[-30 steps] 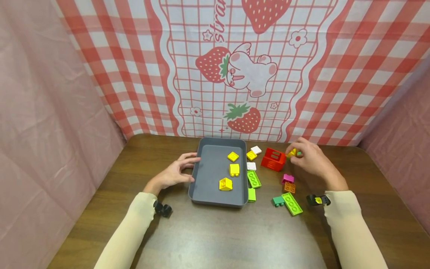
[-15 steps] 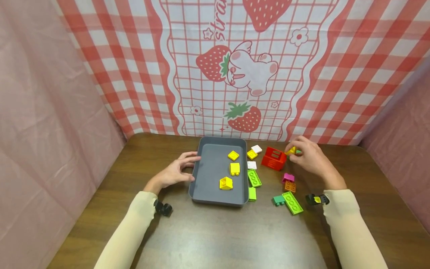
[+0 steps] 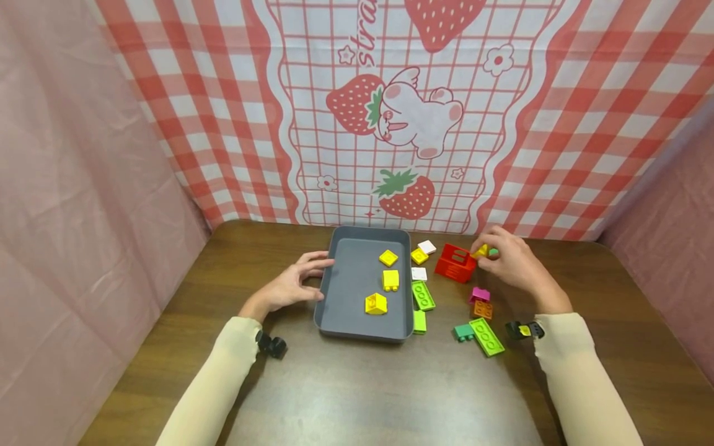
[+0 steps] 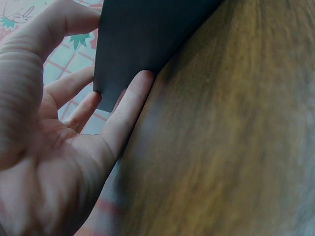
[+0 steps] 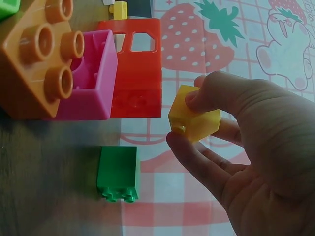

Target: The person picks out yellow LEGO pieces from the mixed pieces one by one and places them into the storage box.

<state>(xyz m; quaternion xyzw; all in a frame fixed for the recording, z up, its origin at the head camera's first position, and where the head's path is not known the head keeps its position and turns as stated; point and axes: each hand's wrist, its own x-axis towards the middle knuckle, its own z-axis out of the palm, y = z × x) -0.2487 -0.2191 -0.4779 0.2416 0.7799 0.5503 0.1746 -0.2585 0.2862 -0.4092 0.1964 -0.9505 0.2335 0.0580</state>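
In the head view, my left hand (image 3: 290, 284) touches the left wall of a dark grey tray (image 3: 348, 291) with spread fingers; the left wrist view shows fingertips against its side (image 4: 133, 44). Three yellow toy bricks lie in the tray: a flat one (image 3: 388, 258), a blocky one (image 3: 390, 280) and a sloped one (image 3: 376, 304). At the right, my right hand (image 3: 515, 263) pinches another yellow brick (image 5: 194, 115) between thumb and fingers, above the table. Beside it stands a red window-frame brick (image 3: 456, 264). A green brick (image 5: 117, 169) sits under the hand, mostly hidden in the head view.
Between tray and red piece lie white tiles (image 3: 419, 274), a flat yellow brick (image 3: 419, 256) and lime bricks (image 3: 423, 296). Nearer me are a magenta brick (image 3: 480, 295), an orange brick (image 3: 482, 310), a teal brick (image 3: 463, 332) and a long lime brick (image 3: 486, 337). A patterned cloth (image 3: 413, 124) hangs behind.
My right hand has shifted slightly left with the yellow brick, closer to the red window-frame brick. The left hand stays at the tray's wall.
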